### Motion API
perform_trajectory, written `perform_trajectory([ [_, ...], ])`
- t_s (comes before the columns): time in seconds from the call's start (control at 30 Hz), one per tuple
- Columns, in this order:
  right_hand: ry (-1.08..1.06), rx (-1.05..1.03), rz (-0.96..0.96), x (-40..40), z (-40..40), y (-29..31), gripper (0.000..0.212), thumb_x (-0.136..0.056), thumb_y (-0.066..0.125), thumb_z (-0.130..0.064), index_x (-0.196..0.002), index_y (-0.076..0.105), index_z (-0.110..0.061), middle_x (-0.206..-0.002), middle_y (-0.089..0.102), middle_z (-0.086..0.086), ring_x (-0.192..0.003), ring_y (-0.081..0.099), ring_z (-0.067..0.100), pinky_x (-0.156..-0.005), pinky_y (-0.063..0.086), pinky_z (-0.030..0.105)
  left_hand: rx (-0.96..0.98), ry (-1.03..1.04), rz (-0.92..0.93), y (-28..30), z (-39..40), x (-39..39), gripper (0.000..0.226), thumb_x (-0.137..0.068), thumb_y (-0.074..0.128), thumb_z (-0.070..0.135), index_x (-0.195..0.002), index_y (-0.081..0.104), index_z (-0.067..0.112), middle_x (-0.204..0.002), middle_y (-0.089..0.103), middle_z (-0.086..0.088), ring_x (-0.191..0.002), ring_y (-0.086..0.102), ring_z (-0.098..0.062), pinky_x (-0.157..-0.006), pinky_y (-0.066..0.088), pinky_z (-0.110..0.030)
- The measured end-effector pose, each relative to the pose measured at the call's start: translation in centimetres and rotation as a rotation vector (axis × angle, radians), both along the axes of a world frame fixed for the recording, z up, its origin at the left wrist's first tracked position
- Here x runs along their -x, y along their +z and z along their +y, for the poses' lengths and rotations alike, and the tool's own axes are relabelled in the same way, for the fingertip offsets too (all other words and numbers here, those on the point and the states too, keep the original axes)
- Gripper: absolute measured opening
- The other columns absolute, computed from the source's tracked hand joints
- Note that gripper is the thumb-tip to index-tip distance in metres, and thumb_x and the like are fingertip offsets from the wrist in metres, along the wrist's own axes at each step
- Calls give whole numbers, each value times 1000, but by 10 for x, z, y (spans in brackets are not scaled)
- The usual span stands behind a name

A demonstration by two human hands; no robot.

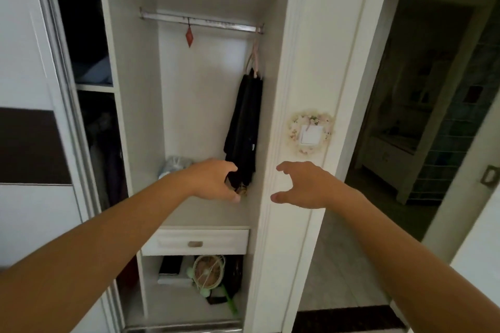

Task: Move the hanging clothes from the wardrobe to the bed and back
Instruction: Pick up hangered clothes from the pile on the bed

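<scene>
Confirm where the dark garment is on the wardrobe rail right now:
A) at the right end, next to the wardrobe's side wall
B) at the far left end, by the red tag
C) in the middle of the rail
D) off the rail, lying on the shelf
A: the dark garment hangs from a pink hanger hooked at the right end of the rail, close to the side wall, with the left hand at its lower hem.

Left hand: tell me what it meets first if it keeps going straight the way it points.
Probably the dark garment: the left hand points up and right at its lower end, fingers right beside it. Depth is unclear, so contact cannot be confirmed.
</scene>
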State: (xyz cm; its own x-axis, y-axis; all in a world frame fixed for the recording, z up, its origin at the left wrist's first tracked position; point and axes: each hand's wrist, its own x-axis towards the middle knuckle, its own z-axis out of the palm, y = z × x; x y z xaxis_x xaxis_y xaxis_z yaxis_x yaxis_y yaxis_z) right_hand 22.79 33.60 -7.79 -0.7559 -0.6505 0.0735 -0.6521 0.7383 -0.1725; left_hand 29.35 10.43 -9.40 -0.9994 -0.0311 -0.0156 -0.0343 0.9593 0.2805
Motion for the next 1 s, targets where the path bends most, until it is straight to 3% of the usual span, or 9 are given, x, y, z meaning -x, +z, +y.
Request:
perform_trajectory([
  [0.2, 42, 23, 31, 45, -62, 10, 78, -85, 67, -52, -148, 36, -20, -145, 47, 2, -128, 48, 25, -97, 43, 34, 15, 48, 31, 2, -53, 38, 86, -81, 74, 50, -151, 33, 21, -147, 46, 1, -129, 48, -18, -106, 42, -35],
  [0.3, 37, 45, 42, 70, -97, 18, 74, -85, 68, -51, -146, 39, -20, -143, 49, 3, -125, 50, 25, -100, 46, 37, 10, 38, 55, 8, -84, 63, 76, -81, 73, 50, -146, 41, 26, -142, 50, 5, -122, 51, -16, -100, 46, -34],
  [0.53, -36, 88, 74, 132, -169, 48, 73, -86, 68, -49, -147, 38, -20, -144, 49, 2, -127, 51, 25, -104, 45, 41, 14, -9, 133, 46, -159, 135, 77, -84, 71, 47, -148, 38, 23, -150, 43, 0, -134, 44, -19, -110, 39, -38],
  [0.73, -86, 146, 103, 188, -214, 71, 72, -87, 69, -45, -146, 40, -17, -143, 50, 5, -127, 51, 24, -101, 45, 34, 23, -50, 171, 67, -203, 194, 76, -86, 70, 46, -150, 35, 23, -151, 41, -3, -134, 43, -23, -110, 38, -40],
  [1.0, -157, 136, 232, 263, -251, 99, 68, -86, 68, -47, -143, 45, -17, -135, 55, 4, -118, 54, 25, -85, 42, 30, 25, -71, 188, 78, -241, 266, 83, -86, 69, 49, -153, 29, 23, -155, 37, -4, -137, 40, -25, -112, 37, -42],
])
